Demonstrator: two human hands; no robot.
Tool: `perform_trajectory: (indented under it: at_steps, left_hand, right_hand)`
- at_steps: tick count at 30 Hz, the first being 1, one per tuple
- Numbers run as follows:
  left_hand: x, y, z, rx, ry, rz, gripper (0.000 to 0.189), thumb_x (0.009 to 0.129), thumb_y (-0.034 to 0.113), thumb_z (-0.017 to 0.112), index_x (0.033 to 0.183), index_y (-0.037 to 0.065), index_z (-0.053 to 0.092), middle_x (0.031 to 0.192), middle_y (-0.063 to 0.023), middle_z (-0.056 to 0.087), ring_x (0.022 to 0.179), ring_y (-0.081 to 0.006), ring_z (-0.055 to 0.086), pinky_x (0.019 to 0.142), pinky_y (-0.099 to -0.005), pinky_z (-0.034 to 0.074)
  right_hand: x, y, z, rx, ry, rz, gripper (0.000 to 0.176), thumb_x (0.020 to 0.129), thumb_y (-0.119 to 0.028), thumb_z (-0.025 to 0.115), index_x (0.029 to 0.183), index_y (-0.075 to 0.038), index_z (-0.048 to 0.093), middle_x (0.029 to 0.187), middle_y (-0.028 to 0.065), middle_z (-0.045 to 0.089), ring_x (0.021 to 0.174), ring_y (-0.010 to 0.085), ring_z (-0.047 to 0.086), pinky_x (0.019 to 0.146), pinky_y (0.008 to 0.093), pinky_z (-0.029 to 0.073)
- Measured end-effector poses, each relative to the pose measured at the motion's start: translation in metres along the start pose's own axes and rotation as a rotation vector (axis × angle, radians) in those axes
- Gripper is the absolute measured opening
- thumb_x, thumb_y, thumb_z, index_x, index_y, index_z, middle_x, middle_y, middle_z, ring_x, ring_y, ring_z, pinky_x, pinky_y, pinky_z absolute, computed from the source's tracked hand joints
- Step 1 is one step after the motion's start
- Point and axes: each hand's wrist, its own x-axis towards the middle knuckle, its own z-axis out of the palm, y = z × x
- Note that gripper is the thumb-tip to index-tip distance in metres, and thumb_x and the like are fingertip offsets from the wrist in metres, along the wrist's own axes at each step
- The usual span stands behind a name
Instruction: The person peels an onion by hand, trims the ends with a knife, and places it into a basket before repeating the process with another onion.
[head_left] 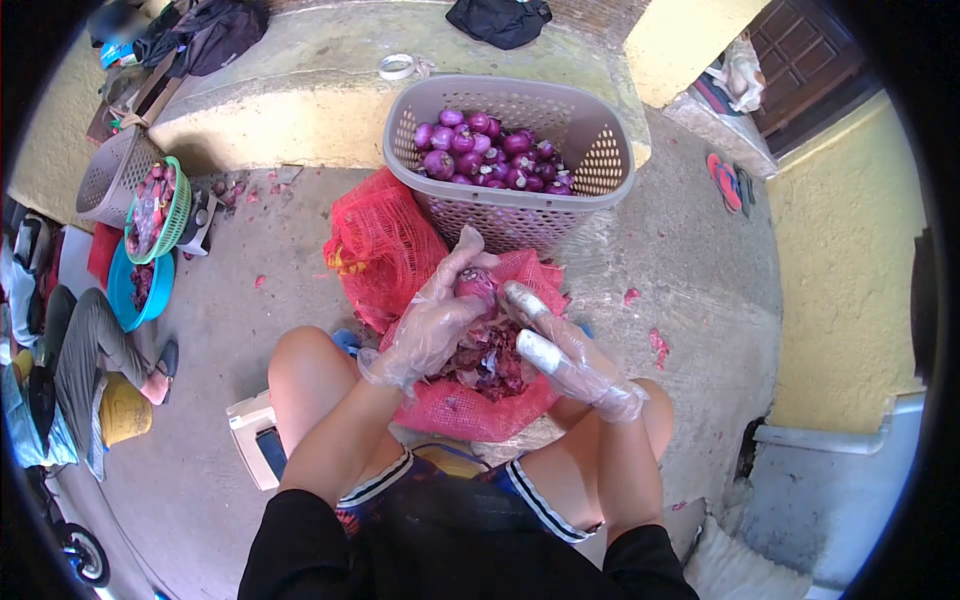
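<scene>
In a clear plastic glove, my left hand (pixel 433 322) holds a red onion (pixel 477 288) between thumb and fingers. My right hand (pixel 578 362), also gloved, is just right of the onion, its fingers stretched out and white wrapping on two of the tips. No tool shows in it. Below both hands, an open red mesh sack (pixel 480 412) between my knees contains loose onion skins (pixel 490 365). Right beyond it stands a grey-brown plastic basket (pixel 500 205) partly filled with peeled purple onions (pixel 485 150).
A second red mesh sack (pixel 385 245) leans by the basket. At left are a green basket (pixel 180 205) of onions, a blue basin (pixel 160 295) and a seated person's leg (pixel 110 335). A phone (pixel 270 452) lies beside my left knee. Tape (pixel 397 66) rests on the ledge.
</scene>
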Motion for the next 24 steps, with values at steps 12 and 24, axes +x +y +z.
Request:
perform_trajectory:
  at_steps: [12, 24]
  left_hand:
    - [0.004, 0.003, -0.012, 0.411, -0.155, 0.317, 0.065, 0.076, -0.010, 0.066, 0.136, 0.004, 0.045, 0.138, -0.0116, 0.047, 0.131, -0.0212, 0.042, 0.111, -0.0370, 0.034]
    - [0.006, 0.001, -0.016, 0.502, -0.153, 0.413, 0.064, 0.071, -0.009, 0.074, 0.130, 0.004, 0.053, 0.135, -0.0137, 0.051, 0.128, -0.0239, 0.048, 0.109, -0.0379, 0.038]
  right_hand:
    - [-0.001, -0.021, 0.006, 0.457, -0.014, 0.286, 0.056, 0.102, -0.043, 0.044, 0.145, -0.006, 0.038, 0.066, -0.0041, 0.050, 0.056, 0.0068, 0.044, 0.051, 0.0237, 0.036]
    - [-0.001, -0.024, 0.008, 0.395, 0.022, 0.284, 0.043, 0.102, -0.044, 0.045, 0.117, -0.005, 0.053, 0.065, -0.0029, 0.050, 0.056, 0.0080, 0.046, 0.051, 0.0251, 0.036]
